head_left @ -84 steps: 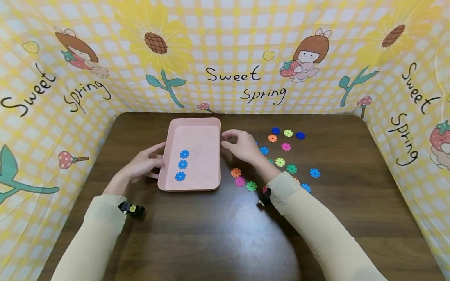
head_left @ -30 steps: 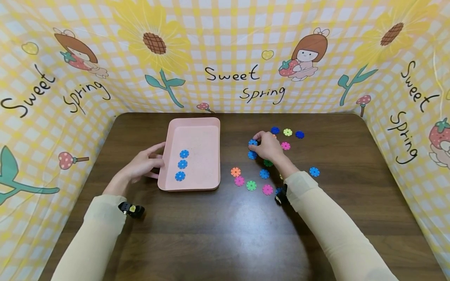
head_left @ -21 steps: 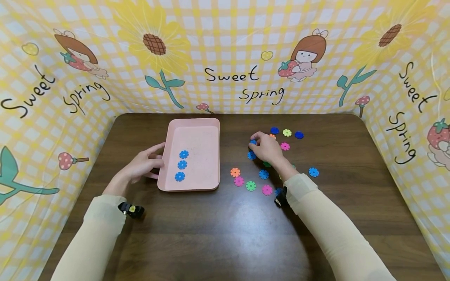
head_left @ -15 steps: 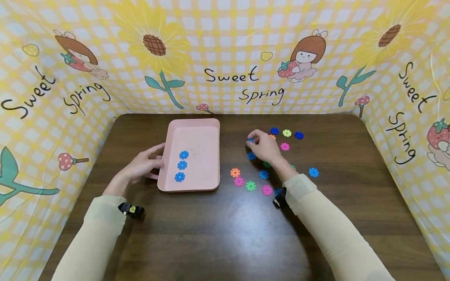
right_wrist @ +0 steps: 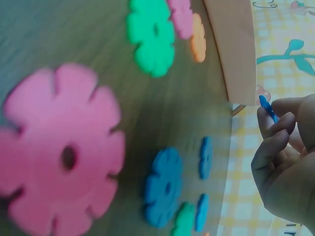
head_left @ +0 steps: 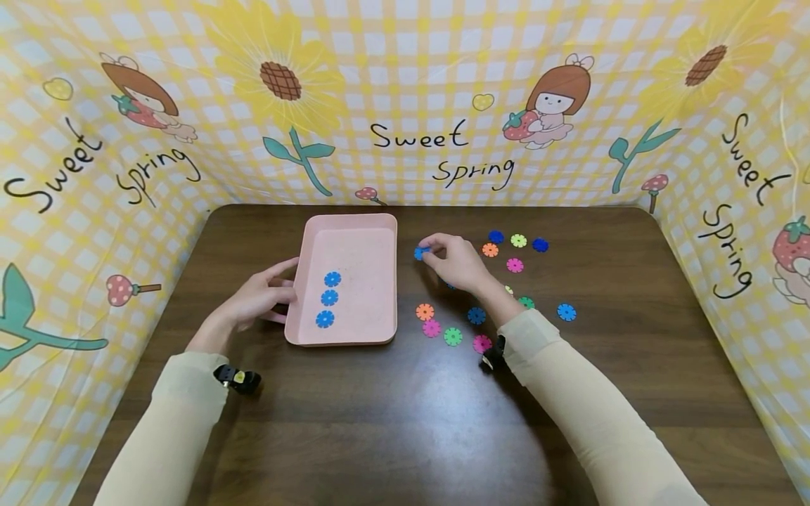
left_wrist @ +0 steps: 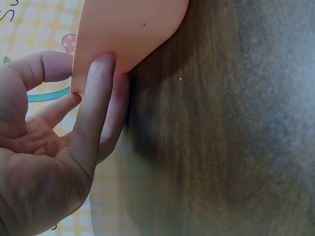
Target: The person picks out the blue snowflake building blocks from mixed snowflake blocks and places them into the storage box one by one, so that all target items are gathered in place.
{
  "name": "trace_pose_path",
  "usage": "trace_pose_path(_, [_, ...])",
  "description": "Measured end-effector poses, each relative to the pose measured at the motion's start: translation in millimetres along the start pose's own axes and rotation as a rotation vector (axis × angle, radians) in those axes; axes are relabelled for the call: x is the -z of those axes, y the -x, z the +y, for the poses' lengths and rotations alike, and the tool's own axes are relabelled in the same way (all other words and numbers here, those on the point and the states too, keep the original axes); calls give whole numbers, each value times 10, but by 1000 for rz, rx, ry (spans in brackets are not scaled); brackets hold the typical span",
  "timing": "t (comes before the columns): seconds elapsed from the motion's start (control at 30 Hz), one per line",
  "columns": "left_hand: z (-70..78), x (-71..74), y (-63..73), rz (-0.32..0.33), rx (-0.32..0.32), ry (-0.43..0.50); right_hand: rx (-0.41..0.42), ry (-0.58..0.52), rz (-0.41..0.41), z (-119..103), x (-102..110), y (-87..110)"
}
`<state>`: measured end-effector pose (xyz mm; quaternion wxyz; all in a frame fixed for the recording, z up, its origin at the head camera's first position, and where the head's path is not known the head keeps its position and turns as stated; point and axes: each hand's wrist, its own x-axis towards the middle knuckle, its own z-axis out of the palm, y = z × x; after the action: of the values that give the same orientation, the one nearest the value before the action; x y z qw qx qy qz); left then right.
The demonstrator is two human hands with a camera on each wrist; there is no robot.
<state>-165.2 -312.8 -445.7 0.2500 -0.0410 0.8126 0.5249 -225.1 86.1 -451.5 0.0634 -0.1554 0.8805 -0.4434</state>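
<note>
My right hand (head_left: 457,263) pinches a blue notched flower-shaped disc (head_left: 421,253) between thumb and finger, just right of the pink tray (head_left: 389,281). The right wrist view shows that disc (right_wrist: 267,105) edge-on at the fingertips, with the tray wall (right_wrist: 236,54) behind it. Inside the tray, three blue discs (head_left: 329,298) lie in a column near its left side. My left hand (head_left: 256,299) touches the tray's left outer wall, fingers fairly straight. In the left wrist view, the fingertips (left_wrist: 104,61) rest against the pink wall (left_wrist: 133,29).
Several flower-shaped discs lie on the brown table (head_left: 354,422) right of the tray, including orange (head_left: 425,312), pink (head_left: 515,266), green (head_left: 453,336), yellow-green (head_left: 518,240) and dark blue (head_left: 541,244). Some are partly hidden under my right arm. A patterned cloth (head_left: 418,84) encloses the table.
My right hand went from the tray's right rim out to the scattered discs, took hold of a blue disc and has come back left with it. My left hand has stayed in place.
</note>
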Motion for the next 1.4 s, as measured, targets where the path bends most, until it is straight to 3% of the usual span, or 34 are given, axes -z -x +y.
trace_pose_path(0.53, [-31,6,0,8,-5,3,78,-19,-67,-400,-372,-197])
trace_pose_path(1.13, [-13,0,-3,1,0,10,55,-20,-123,-710,-836,-446])
trace_pose_path(1.4, [-4,-10,7,11,-4,18,-18,-21,-111,-781,-1036,-541])
